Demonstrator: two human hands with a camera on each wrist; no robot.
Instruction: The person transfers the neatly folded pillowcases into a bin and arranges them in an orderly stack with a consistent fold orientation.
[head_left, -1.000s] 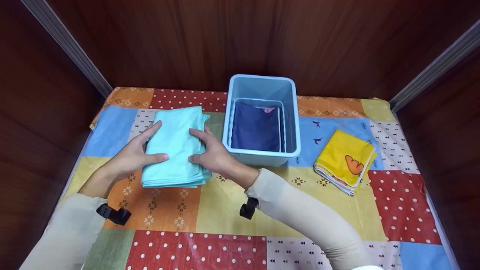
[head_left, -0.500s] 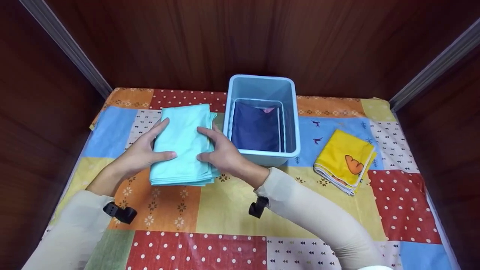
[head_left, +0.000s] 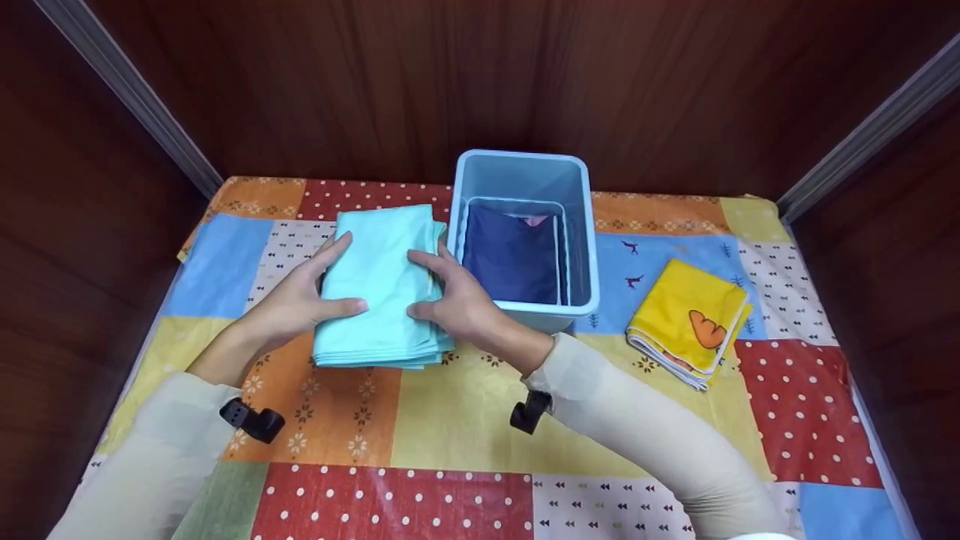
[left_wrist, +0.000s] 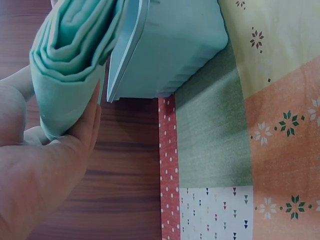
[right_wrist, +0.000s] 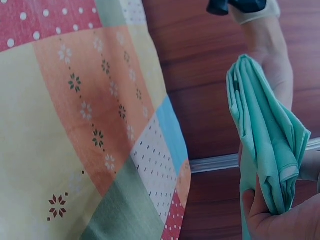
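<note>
A turquoise folded cloth, several layers thick, is held up between both hands just left of the blue plastic bin. My left hand grips its left side, thumb across the top face and the other fingers partly underneath. On the opposite side my right hand grips the right edge the same way. Its folded layers show end-on as the turquoise cloth in the left wrist view. In the right wrist view the cloth hangs clear of the table covering, pinched at its lower end.
The light blue bin stands at the back centre, with a dark navy folded cloth inside. A yellow folded cloth with a carrot-like print lies to the right. Patchwork cloth covers the table; dark wood-grain panels enclose it.
Both hands have carried the turquoise cloth rightward and slightly away from me, closer to the bin. The bin and the yellow cloth have stayed in place.
</note>
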